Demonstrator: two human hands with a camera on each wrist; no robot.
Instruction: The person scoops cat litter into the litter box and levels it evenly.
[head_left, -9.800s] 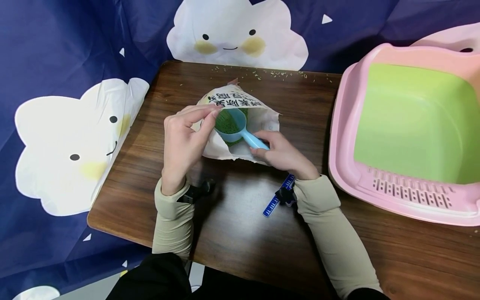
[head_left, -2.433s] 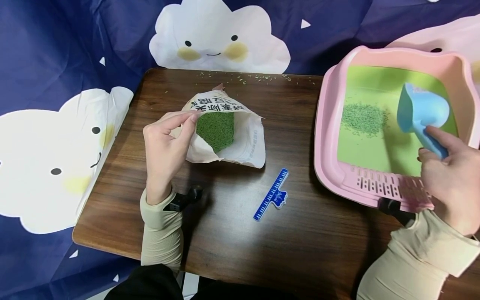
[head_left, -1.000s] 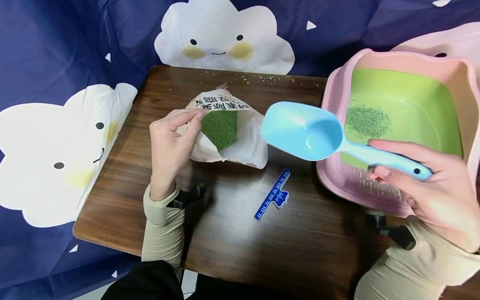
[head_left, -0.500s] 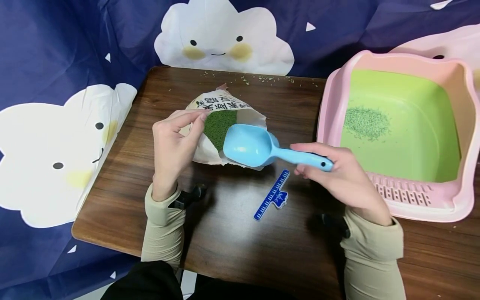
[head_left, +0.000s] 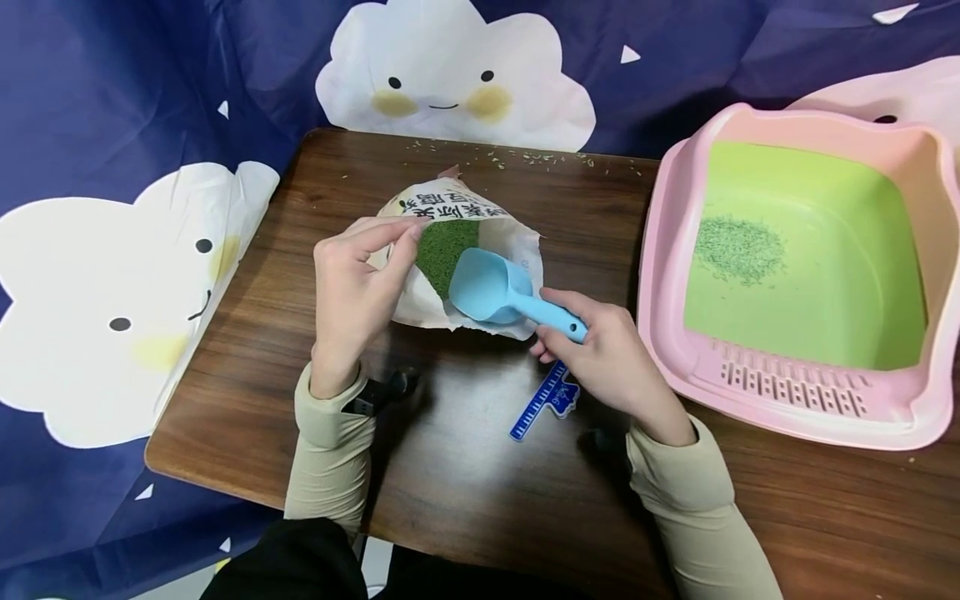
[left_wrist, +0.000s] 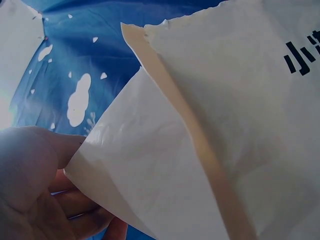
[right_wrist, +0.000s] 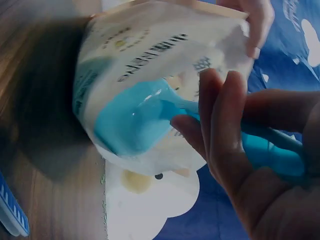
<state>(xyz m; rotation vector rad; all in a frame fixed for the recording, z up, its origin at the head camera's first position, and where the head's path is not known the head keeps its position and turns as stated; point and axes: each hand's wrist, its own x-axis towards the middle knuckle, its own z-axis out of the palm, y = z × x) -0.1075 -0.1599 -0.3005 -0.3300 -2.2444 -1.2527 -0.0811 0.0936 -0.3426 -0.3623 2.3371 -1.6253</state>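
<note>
In the head view, my left hand (head_left: 363,292) pinches the upper edge of a paper bag (head_left: 521,242) between thumb and fingers, and its mouth gapes toward me. The left wrist view shows that hand (left_wrist: 30,175) at a folded corner of the bag (left_wrist: 135,145). Green cat litter pellets (head_left: 442,254) fill the back of the bag. My right hand (head_left: 607,354) grips the handle of a light blue scoop (head_left: 480,287), whose bowl is at the bag's mouth with no pellets showing in it. In the right wrist view, the scoop (right_wrist: 135,120) overlaps the bag's opening.
A pink litter box (head_left: 660,292) with a green floor stands on the right, a small pile of pellets (head_left: 738,250) at its left side. A blue ruler-shaped clip (head_left: 540,404) lies in front of the bag. Scattered bits dot the table's (head_left: 450,483) back edge.
The scoop has gone from the bag to the litter box, tipped there, and come back leftward to the bag's mouth. A pellet pile has appeared in the box. My left hand keeps its pinch.
</note>
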